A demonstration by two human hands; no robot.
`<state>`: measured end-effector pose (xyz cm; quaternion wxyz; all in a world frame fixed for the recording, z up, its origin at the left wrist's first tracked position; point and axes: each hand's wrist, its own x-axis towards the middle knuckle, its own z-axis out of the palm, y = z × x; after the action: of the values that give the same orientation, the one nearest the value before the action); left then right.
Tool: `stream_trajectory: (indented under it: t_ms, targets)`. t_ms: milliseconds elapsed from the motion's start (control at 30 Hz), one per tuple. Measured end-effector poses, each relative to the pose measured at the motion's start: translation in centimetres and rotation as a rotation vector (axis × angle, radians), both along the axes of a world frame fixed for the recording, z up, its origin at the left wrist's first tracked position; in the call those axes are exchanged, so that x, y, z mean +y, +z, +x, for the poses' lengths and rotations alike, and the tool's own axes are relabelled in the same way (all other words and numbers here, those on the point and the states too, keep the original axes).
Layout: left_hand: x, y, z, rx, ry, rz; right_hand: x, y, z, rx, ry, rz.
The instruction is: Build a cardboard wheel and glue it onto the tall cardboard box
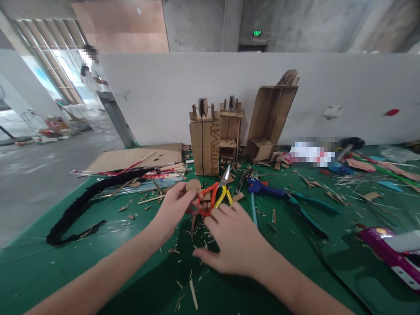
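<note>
My left hand (175, 205) pinches a small round cardboard disc (193, 185) between thumb and fingers. To its right, my right hand (231, 236) hovers palm down over the green table, thumb held apart. Its fingertips are at the yellow handles (220, 199) of a cutting tool; whether they touch is unclear. Orange-red scissor handles (210, 197) lie between my hands, crossing the yellow ones, with a metal blade (225, 176) pointing away. Just behind stands a cardboard tower (205, 146) with a spool (202, 106) on top and a dark cord hanging down its front.
Two more cardboard structures (231, 127) (274, 118) stand against the white wall. A blue glue gun (267, 188) and teal-handled pliers (306, 210) lie right; a magenta device (389, 253) sits further right. A black fuzzy strip (82, 201) curves at left. Scraps litter the green tabletop (138, 271).
</note>
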<state>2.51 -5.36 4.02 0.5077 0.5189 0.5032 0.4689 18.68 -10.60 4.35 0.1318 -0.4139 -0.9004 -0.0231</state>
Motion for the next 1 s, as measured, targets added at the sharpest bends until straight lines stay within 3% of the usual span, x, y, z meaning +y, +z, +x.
stream_trajectory:
  t_ms: [133, 200, 267, 367, 467, 567, 633, 733, 833, 900, 1000]
  targets:
    - [4.0, 2.9, 2.1, -0.435, 0.038, -0.084, -0.9, 0.3, -4.0, 0.041, 0.346, -0.174]
    - [5.7, 4.4, 3.2, -0.632, 0.126, -0.159, -1.0, 0.6, -5.8, 0.112, 0.463, -0.269]
    - [6.7, 5.5, 4.0, -0.686, 0.142, -0.164, -0.5, 1.0, -7.0, 0.182, 0.547, -0.426]
    - [7.3, 6.2, 4.4, -0.741, 0.130, -0.149, 1.2, 1.7, -6.9, 0.331, 0.508, -0.636]
    - [7.3, 5.9, 3.7, -0.718, 0.139, -0.102, 3.0, 2.0, -5.3, 0.541, 0.326, -0.687]
    - [7.1, 4.7, 1.5, -0.449, 0.161, -0.023, 4.2, 1.6, -3.0, 0.665, 0.143, -0.555]
    - [6.7, 3.6, -0.6, -0.318, 0.113, 0.006, 4.7, 1.2, -1.1, 0.622, 0.020, -0.402]
    - [5.3, 1.9, -4.0, 0.317, -0.181, -0.009, 5.3, 0.4, 2.4, 0.293, -0.182, -0.138]
    - [3.6, 0.6, -6.4, 0.623, -0.447, -0.133, 6.1, -0.4, 6.2, -0.156, -0.453, 0.013]
    - [2.9, 0.2, -7.3, 0.811, -0.457, -0.113, 6.4, -0.8, 8.3, -0.222, -0.584, 0.012]
    - [2.8, 0.0, -8.2, 1.177, -0.286, 0.102, 6.5, -1.2, 10.4, -0.271, -0.666, -0.037]
